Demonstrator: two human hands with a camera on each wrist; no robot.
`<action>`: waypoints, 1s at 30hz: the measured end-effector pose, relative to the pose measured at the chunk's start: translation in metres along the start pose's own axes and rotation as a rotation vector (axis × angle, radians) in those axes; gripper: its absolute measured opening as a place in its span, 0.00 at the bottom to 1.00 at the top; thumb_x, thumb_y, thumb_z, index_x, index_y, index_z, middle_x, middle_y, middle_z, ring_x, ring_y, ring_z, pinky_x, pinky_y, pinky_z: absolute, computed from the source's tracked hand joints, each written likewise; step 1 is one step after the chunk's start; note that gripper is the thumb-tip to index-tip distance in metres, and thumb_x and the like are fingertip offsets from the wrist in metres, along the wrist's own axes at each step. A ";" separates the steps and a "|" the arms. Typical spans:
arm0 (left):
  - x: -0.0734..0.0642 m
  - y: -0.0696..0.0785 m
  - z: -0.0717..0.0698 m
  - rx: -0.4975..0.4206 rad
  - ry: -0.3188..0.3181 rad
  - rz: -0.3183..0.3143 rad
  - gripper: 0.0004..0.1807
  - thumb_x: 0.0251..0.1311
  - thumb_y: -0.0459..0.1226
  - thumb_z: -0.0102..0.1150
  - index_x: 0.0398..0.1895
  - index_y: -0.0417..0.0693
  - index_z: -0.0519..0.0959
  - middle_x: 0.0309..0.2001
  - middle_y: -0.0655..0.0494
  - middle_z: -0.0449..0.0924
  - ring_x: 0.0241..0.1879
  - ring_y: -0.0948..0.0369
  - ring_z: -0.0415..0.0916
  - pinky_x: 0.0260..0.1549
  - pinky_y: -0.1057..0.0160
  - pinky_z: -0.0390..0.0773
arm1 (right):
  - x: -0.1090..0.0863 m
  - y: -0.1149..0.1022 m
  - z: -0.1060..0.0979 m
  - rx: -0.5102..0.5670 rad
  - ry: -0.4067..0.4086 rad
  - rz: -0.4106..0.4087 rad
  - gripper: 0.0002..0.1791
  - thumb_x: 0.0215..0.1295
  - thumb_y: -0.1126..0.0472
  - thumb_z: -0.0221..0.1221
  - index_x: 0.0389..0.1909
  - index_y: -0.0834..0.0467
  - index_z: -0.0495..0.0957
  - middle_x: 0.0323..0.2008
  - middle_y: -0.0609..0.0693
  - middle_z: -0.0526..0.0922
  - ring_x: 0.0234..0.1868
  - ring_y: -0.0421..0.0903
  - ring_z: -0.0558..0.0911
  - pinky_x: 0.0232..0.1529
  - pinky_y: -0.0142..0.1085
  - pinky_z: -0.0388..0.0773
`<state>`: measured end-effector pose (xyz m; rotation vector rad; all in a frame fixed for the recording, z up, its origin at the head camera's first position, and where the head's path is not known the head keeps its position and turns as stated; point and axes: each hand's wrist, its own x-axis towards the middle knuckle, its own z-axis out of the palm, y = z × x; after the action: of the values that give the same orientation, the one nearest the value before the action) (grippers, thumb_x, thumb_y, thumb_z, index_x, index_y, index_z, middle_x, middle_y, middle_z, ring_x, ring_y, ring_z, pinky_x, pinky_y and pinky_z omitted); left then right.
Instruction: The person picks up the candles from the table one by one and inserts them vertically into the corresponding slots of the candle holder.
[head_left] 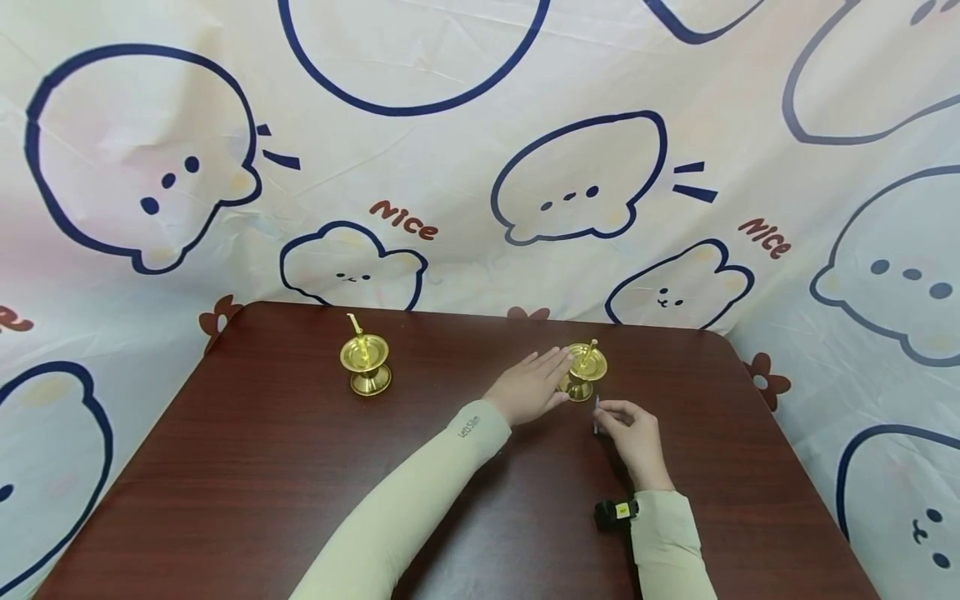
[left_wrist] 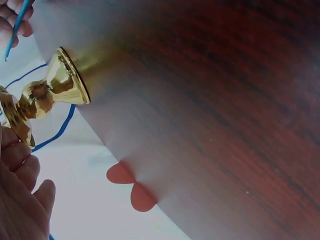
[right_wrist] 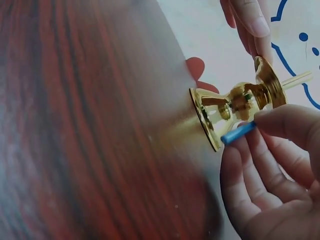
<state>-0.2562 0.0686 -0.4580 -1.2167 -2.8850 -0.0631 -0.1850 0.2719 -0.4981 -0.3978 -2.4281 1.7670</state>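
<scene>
On the right of the table stands a small brass candle holder (head_left: 579, 385) with a wide dish, a round foot and a thin yellowish stick (right_wrist: 297, 80) rising from the dish. My left hand (head_left: 528, 387) has its fingers extended, with the fingertips at the left of the dish rim. Just in front of the holder, my right hand (head_left: 633, 433) pinches a thin blue stick (right_wrist: 239, 134) between thumb and fingers. That stick points upward in the head view and overlaps the holder's foot in the right wrist view.
A second brass candle holder (head_left: 371, 382) stands at the back left, with a taller yellow stick (head_left: 356, 325) leaning in it. The dark wooden table (head_left: 360, 467) meets a printed cloth backdrop (head_left: 465, 275) behind. A black wrist camera (head_left: 613, 514) sits on my right wrist.
</scene>
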 end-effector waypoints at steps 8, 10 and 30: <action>0.000 0.001 -0.002 -0.007 -0.005 -0.009 0.37 0.79 0.54 0.39 0.82 0.48 0.48 0.82 0.55 0.43 0.80 0.60 0.41 0.76 0.59 0.46 | 0.003 0.000 -0.002 0.128 -0.024 0.034 0.17 0.68 0.64 0.65 0.53 0.70 0.80 0.40 0.50 0.88 0.37 0.37 0.86 0.42 0.30 0.84; -0.001 0.001 -0.002 -0.007 -0.008 -0.010 0.37 0.79 0.54 0.39 0.82 0.48 0.48 0.82 0.55 0.43 0.80 0.60 0.41 0.76 0.58 0.47 | 0.004 0.000 -0.003 0.154 -0.023 0.042 0.17 0.68 0.64 0.65 0.53 0.70 0.80 0.39 0.48 0.88 0.38 0.37 0.86 0.42 0.31 0.84; 0.001 0.000 0.000 -0.009 -0.010 -0.009 0.37 0.79 0.55 0.40 0.82 0.49 0.48 0.82 0.56 0.43 0.80 0.60 0.41 0.76 0.58 0.48 | 0.006 -0.011 -0.012 0.340 -0.017 0.030 0.20 0.68 0.61 0.66 0.54 0.71 0.78 0.38 0.45 0.89 0.41 0.39 0.87 0.46 0.32 0.84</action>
<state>-0.2568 0.0693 -0.4578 -1.2091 -2.9025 -0.0704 -0.1897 0.2815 -0.4842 -0.3823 -2.0825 2.1500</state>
